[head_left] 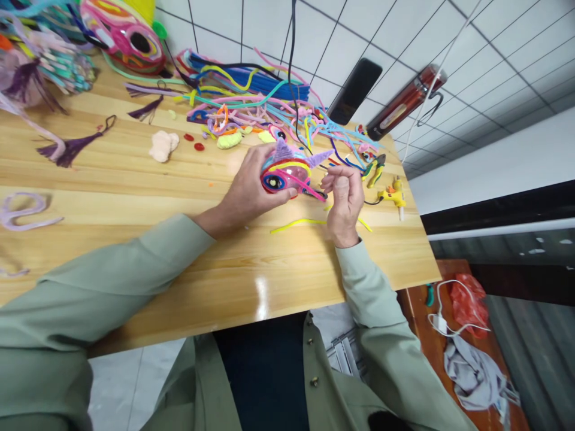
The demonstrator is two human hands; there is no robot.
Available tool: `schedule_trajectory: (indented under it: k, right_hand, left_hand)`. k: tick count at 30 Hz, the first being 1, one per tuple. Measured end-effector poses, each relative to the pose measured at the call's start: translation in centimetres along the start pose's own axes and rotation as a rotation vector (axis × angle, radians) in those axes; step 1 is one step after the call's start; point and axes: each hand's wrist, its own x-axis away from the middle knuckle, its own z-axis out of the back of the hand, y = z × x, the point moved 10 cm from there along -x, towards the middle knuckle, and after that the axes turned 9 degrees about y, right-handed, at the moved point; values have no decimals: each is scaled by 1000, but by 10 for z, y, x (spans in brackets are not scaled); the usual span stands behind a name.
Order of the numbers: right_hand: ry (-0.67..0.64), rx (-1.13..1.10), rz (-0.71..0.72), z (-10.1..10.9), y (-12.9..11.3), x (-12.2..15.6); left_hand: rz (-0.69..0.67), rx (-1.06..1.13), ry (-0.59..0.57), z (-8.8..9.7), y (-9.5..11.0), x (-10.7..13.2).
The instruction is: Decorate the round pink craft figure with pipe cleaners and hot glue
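Observation:
My left hand (251,188) is wrapped round a clear rounded craft figure (294,173) trimmed with coloured pipe cleaners. It has a blue-ringed eye, yellow and red bands, and two purple pointed pieces on top. A pink pipe cleaner (308,187) slants across its front, its free end close to my right hand (345,200). The fingers of my right hand are curled in with the thumb against them; whatever lies between them is hidden. Below the figure, a yellow pipe cleaner (299,222) lies on the table, passing behind my right hand.
Pipe cleaners (269,90) are heaped along the wall, near a dark phone (357,90) and red flask (404,105). Pliers (375,170) and a yellow glue gun (394,194) lie right. A larger pink figure (126,39) and purple tassels (78,143) are left. A black cable hangs down.

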Motion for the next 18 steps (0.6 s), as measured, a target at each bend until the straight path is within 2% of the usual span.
schedule_trajectory:
  k: [4,7,9,11,12,14,16,18]
  right_hand:
    - [72,138,7,32,14,-19]
    - [86,257,-25,58,35,-32]
    - [21,327,-33,61,46,-35]
    - [-66,396,10,53,42,-33]
    - [-103,418,54,48,31,-30]
    - [-153,424,171,41,-11,-18]
    - [-210,359,328,36,-75,10]
    - [-356,298,408,28,-132,55]
  left_hand:
    - [-137,-175,0,6,6,1]
    - [-196,-220,-12,5,8,3]
    - [-227,-228,7,5,11,3]
    - [-259,-231,43,8,17,4]
    - [-267,-226,68,11,19,4]
    - [-279,-197,137,20,22,4]
    - [-293,-169,228,32,22,4]
    - [-296,-154,231,35,17,3]
